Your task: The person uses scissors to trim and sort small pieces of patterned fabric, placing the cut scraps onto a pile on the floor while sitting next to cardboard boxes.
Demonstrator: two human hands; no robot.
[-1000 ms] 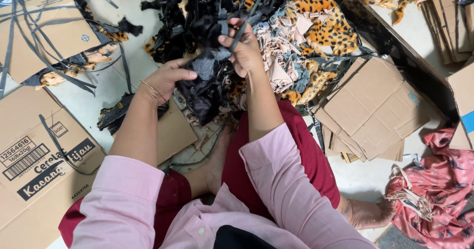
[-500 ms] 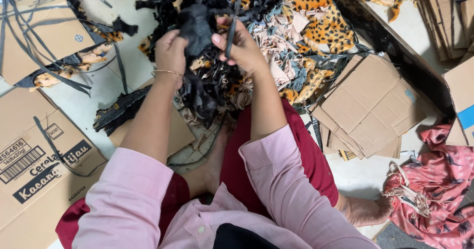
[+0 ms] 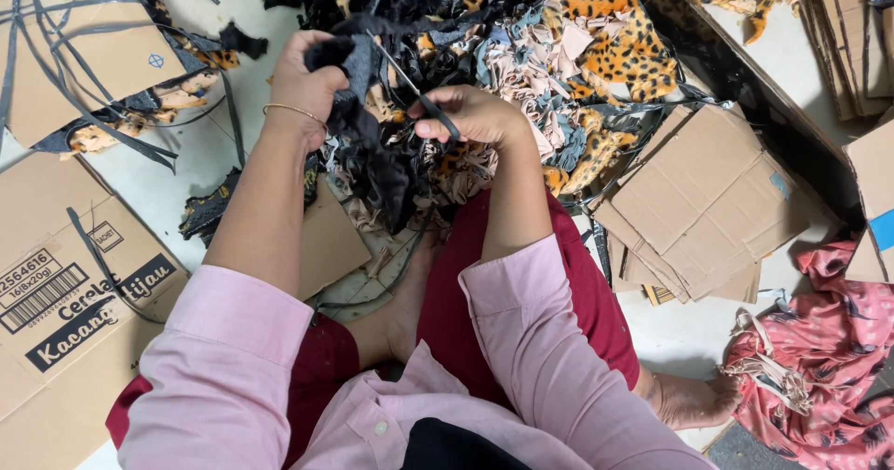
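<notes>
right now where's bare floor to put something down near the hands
Bare pale floor lies left of the left hand, between the flattened brown cardboard boxes. Ahead of the right hand, the heap of black and leopard-print fabric scraps is crowded.

Scrap pile ahead — cardboard right.

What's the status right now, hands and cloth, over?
Left hand gripping black fabric piece, held up. Right hand holding scissors against it. Scrap pile crowds close behind.
</notes>
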